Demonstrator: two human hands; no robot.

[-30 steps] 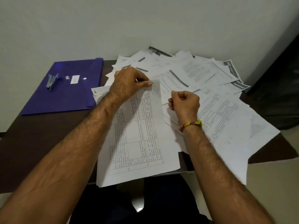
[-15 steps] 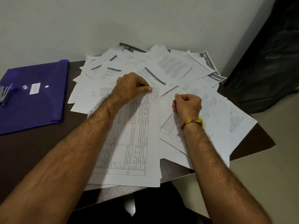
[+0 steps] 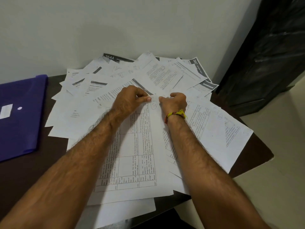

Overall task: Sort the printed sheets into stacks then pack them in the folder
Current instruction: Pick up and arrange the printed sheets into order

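dark table [image 3: 33, 171] covered in unsorted sheets [image 3: 165, 75], folder [image 3: 21, 113] shut and unpacked; left hand [image 3: 130, 100] and right hand [image 3: 175, 103] both pinch the top sheet's [image 3: 142, 154] far edge.

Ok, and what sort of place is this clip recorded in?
Probably a room in a home or small office, though nothing settles which. A small dark table stands against a plain white wall, spread with printed sheets, and a purple folder lies at its left end.
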